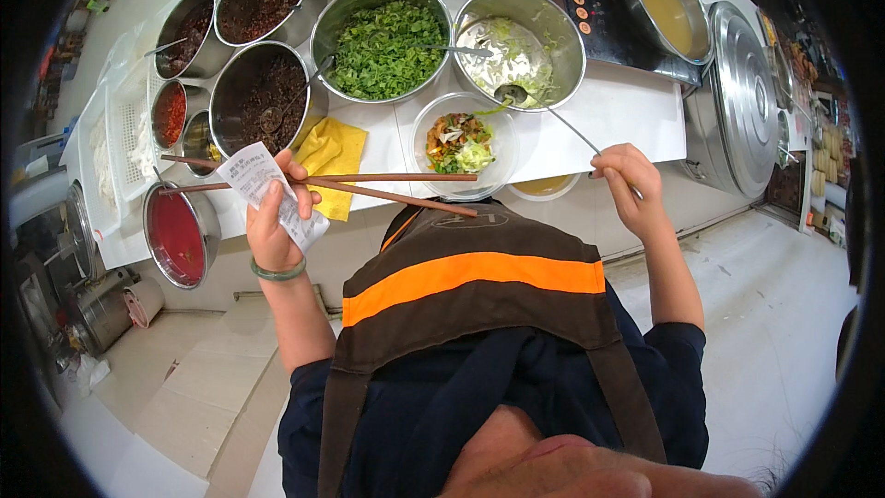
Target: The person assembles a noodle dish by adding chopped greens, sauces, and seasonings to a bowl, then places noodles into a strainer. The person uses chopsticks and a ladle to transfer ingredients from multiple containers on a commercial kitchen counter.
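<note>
On bench [636,120], near edge: one clear bowl [506,143] | left hand [272,224]: gripping one paper slip [256,177], two chopsticks [406,177] | right hand [632,186]: pinching one ladle [572,130], head at rim of one steel bowl [564,37]

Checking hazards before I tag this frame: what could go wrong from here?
1. The left hand holds a paper slip and long chopsticks together; the slip might work loose and fall.
2. The chopsticks cross the near rim of the clear bowl in this view; a wrist turn could bump it.
3. The right hand grips the spoon far from its head, so it may wobble.
</note>
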The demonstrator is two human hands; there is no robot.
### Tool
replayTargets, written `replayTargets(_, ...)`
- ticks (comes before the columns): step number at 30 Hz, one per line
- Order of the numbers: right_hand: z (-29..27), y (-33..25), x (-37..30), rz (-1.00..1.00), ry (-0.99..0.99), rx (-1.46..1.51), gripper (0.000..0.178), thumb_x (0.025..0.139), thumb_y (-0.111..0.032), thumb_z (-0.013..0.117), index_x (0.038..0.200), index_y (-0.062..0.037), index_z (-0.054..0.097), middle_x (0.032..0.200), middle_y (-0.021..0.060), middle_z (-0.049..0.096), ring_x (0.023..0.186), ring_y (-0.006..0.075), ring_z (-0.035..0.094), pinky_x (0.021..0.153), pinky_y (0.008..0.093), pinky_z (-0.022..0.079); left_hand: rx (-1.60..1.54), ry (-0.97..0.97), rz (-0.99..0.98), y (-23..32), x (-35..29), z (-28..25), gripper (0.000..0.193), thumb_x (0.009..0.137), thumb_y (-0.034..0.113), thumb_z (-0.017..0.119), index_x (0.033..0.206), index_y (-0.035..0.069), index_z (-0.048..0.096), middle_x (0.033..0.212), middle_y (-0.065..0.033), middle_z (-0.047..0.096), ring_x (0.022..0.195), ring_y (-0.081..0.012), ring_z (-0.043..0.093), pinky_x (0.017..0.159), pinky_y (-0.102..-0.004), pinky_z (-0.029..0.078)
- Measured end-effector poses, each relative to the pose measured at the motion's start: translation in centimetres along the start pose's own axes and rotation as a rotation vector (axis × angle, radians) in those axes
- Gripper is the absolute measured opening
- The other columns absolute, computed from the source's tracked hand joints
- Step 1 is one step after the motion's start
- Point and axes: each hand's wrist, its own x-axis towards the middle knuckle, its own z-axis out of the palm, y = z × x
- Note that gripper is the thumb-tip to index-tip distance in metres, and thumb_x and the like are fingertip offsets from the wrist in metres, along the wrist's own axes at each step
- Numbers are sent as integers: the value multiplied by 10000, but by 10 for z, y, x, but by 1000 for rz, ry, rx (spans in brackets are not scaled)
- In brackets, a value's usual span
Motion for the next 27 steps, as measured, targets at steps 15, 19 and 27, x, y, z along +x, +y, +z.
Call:
replayTargets(15, -36, -9, 3, -3, 242, 46, 136, 857, 43, 487, 916, 52, 609, 847, 124, 587, 728, 172, 578, 665, 258, 459, -14, -5, -24, 3, 9, 6, 386, 910, 130, 459, 1249, -55, 473, 1013, -136, 541, 623, -138, 523, 703, -315, 512)
replayTargets(19, -17, 30, 9, 1, 318, -88, 149, 860, 62, 479, 944, 54, 602, 879, 123, 585, 752, 181, 589, 681, 279, 470, 21, 10, -35, 3, 8, 7, 399, 910, 150, 472, 1260, -41, 471, 1032, -124, 530, 623, -123, 508, 697, -299, 498)
replayTargets(27, 24, 73, -2, -50, 218, -118, 135, 823, 77, 536, 935, 30, 596, 883, 135, 587, 792, 230, 589, 698, 300, 484, 14, 53, -10, 2, 2, 1, 401, 910, 149, 464, 1255, -54, 464, 1018, -132, 528, 621, -130, 514, 698, -304, 505)
